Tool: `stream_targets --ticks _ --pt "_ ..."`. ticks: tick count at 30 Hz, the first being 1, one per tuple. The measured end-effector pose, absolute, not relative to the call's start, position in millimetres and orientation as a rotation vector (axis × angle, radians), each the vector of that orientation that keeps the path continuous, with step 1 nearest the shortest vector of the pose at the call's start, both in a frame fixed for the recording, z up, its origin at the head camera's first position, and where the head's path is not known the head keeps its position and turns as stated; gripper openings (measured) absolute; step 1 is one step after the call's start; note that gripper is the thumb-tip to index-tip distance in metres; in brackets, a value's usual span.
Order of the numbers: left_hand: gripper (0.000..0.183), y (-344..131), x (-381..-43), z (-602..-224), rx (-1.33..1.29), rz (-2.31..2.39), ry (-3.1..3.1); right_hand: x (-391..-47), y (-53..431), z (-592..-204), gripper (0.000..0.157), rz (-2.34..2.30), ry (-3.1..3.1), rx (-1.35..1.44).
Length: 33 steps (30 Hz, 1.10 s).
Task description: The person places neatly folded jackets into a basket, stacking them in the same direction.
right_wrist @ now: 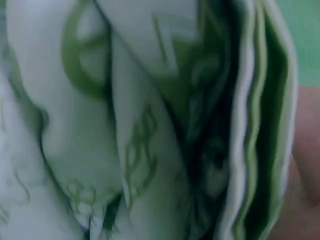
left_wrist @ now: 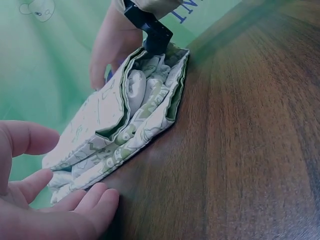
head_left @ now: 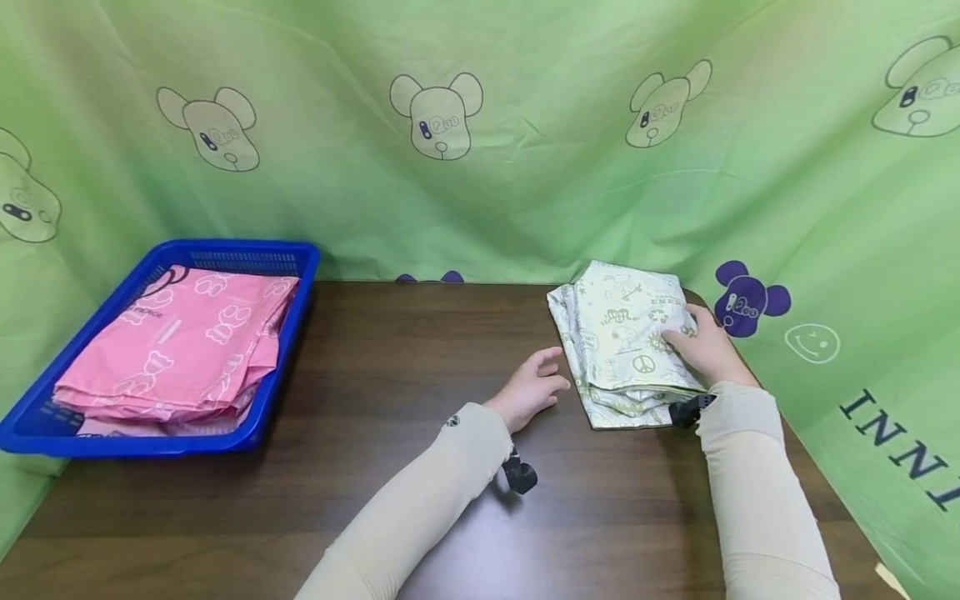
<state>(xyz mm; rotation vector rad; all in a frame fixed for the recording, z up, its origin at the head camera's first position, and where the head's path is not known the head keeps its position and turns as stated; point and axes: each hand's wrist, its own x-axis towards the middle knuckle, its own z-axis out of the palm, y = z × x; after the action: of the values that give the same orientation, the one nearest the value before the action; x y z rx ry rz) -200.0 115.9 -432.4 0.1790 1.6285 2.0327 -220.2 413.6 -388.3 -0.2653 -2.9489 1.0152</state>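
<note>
A stack of folded white cloth with green print point(head_left: 626, 333) lies at the table's right. My right hand point(head_left: 708, 346) holds its right edge, thumb on the top face and the other fingers mostly hidden past the side. Just left of the stack, my left hand point(head_left: 528, 387) is held with fingers spread and nothing between them. In the left wrist view, fingertips of the left hand point(left_wrist: 60, 200) come right up to the near end of the cloth point(left_wrist: 125, 115), whose open folds show bunched layers inside. Blurred cloth layers point(right_wrist: 150, 125) fill most of the right wrist view.
A blue plastic basket point(head_left: 288, 367) stands at the left of the brown wooden table point(head_left: 420, 500), holding folded pink printed cloth point(head_left: 187, 342). Behind the table and along its right side hangs a green curtain point(head_left: 510, 208) with bear-head prints.
</note>
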Motion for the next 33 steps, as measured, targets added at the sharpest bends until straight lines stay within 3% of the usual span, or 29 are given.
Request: stream_targets --ticks 6,16,33 --pt "0.061 116 -199 -434 0.152 2.049 1.604 -224 433 -398 0.094 1.124 -2.98 -0.191" --pt "0.063 116 -198 -437 0.176 2.12 1.593 -219 439 -404 0.102 1.289 -3.002 -0.143" --pt "0.074 114 -202 -434 0.25 2.073 1.666 -210 424 -400 0.102 1.483 -3.014 0.01"
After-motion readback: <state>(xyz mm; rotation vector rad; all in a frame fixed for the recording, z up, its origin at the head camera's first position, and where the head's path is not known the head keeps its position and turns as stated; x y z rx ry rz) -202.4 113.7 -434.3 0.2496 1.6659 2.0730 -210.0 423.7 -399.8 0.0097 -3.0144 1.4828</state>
